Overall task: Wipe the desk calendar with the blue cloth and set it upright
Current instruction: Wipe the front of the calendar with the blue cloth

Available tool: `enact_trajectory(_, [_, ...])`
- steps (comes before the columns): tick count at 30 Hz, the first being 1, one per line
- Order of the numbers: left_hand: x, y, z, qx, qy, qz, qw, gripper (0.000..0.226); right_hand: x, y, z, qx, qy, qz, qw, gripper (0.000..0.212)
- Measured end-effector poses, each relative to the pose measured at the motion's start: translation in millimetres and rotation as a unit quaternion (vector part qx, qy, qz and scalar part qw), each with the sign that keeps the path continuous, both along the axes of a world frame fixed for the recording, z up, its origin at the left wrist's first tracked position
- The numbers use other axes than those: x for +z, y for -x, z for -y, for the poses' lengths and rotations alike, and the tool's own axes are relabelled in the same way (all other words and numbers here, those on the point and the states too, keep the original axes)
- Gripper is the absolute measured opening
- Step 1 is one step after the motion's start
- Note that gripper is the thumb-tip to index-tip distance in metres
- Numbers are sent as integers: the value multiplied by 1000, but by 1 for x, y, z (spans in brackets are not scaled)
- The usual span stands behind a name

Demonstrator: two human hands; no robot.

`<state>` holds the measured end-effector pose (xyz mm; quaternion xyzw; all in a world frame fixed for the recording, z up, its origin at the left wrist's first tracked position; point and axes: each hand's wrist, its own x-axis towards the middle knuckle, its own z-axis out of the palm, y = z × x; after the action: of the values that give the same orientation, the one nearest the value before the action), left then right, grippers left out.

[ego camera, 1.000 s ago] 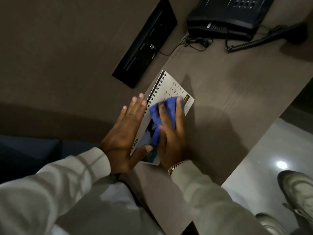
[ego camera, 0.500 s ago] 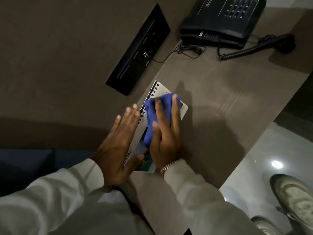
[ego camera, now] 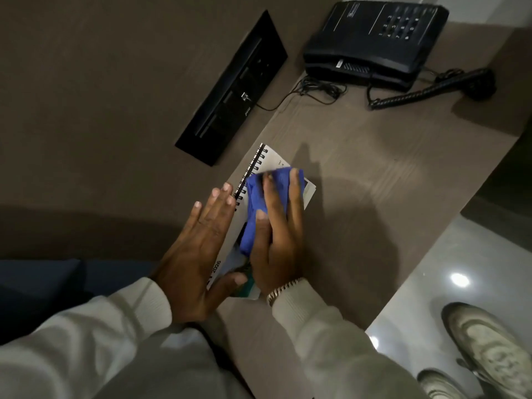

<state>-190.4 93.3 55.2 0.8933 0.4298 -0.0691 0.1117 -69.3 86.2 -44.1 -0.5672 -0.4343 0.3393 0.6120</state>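
**What you cannot see**

Your right hand [ego camera: 277,240] and the blue cloth [ego camera: 260,203] hide most of the desk calendar [ego camera: 260,161]; its print is too small to read, bar "2026". Your left hand [ego camera: 198,254] covers its near edge. The shoes [ego camera: 486,344] are cut off by the frame.

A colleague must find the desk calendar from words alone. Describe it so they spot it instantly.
Start at the black telephone at the far end of the brown desk, then come toward the person. The desk calendar lies flat near the wall edge, under the blue cloth pressed by the right hand, with the left hand steadying it. Its black spiral binding and white printed page mark it out.
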Motion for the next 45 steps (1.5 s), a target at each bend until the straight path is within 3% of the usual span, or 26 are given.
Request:
enact_trajectory(3, [-1,0,0,4,-1,3,1000,94,-10,-2,-9,-15,15,10,1000,45])
enact_trajectory(7, [1,-2,1,-2,-8,-3,1000,94,-17,-9,18,40,178,-3,983,40])
enact_trajectory(13, [0,-1,1,-10,-17,0,1000,92,3,2,25,55,80,-76,992,48])
enact_trajectory(16, [0,1,0,-8,-11,-8,1000,92,10,-2,1,18,57,-38,997,43])
enact_trajectory(21, [3,-4,0,-6,-18,-17,1000,88,-12,-10,7,32,125,-11,992,39])
enact_trajectory(23, [4,-5,0,-10,-23,-23,999,87,-16,-10,23,40,145,-4,989,48])
enact_trajectory(26, [2,-3,1,-12,-24,-15,1000,86,-1,-6,25,39,86,-32,995,42])
enact_trajectory(30, [-2,1,-1,-17,-23,-3,1000,87,12,-4,-10,-49,6,-65,997,43])
enact_trajectory(35, [-7,5,-2,-18,-37,11,999,85,-13,-11,-2,-16,121,-73,990,47])
enact_trajectory(38, [-9,7,-2,-15,-43,8,999,84,-27,-11,28,30,146,-13,989,44])
enact_trajectory(42, [-10,10,-2,-14,-49,-1,999,82,-19,1,54,50,105,14,993,50])
enact_trajectory(45, [-10,13,-3,-23,-46,-5,999,83,1,2,26,34,70,-5,997,54])
